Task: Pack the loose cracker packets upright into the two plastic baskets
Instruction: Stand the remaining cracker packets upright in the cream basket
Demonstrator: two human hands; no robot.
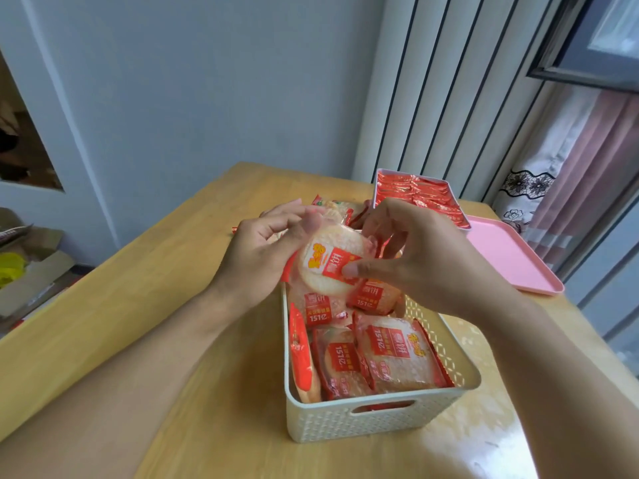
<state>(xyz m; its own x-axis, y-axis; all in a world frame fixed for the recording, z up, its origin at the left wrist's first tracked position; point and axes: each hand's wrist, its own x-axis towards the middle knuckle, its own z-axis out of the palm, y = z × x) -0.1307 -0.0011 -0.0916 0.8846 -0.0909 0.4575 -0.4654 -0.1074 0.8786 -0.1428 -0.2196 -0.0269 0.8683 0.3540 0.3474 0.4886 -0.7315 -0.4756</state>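
Near basket [377,421] holds packets lying flat; I pinch one packet [330,267] with both left hand [257,259] and right hand [415,261]. Dropped now, it could land flat too.

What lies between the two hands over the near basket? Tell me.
In the head view, one cracker packet is held between the left hand and the right hand, both pinching it above the cream basket.

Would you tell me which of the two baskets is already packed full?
The far basket by the pink tray: red packets fill it in tight rows. The near cream basket still has gaps.
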